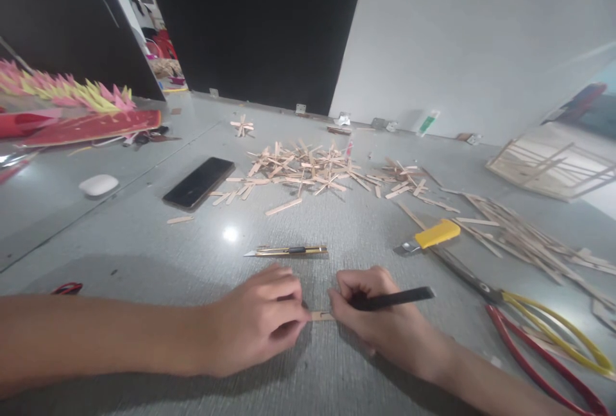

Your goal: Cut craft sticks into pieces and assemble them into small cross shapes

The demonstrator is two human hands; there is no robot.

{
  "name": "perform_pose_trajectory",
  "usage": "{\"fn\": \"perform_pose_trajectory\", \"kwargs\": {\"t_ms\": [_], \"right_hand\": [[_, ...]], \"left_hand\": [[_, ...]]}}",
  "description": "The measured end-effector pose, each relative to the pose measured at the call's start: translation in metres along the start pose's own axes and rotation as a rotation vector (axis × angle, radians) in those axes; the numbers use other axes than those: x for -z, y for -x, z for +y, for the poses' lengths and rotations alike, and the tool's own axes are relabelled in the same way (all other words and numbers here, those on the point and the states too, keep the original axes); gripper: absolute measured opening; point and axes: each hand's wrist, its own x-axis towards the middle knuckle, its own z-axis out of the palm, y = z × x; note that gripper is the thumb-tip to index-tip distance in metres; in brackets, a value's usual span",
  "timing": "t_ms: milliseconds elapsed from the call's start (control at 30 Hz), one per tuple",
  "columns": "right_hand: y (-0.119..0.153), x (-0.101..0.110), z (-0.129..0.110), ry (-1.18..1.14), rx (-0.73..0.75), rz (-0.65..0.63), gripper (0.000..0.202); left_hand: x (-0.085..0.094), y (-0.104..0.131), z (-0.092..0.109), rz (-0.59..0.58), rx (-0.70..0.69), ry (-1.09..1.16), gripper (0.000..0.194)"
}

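Now the left hand (257,326) presses its fingers down on a small wooden stick (321,316) lying flat on the gray surface (144,242). Just beside it, the right hand (380,320) has its fingers wrapped around a black knife (394,299). The blade could slip and nick those close fingers.

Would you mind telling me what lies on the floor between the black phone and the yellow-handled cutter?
In the head view, loose wooden sticks lie scattered between the phone and the yellow-handled cutter.
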Motion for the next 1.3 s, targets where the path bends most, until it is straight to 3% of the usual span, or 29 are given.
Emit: {"fn": "perform_pose_trajectory", "kwargs": {"t_ms": [1000,1167,1300], "right_hand": [[0.0014,0.0031,-0.0032,-0.130,-0.064,-0.035,0.040],[0.0029,0.0053,-0.0024,-0.259,-0.085,-0.063,0.042],[0.0017,0.0071,-0.0041,-0.384,-0.096,-0.041,0.045]], "left_hand": [[0.0010,-0.0011,0.0015,-0.020,0.021,0.003,0.021],[0.0033,-0.0016,0.0006,-0.076,0.011,-0.027,0.022],[0.0045,0.0000,-0.0008,-0.119,0.082,-0.058,0.032]]}}
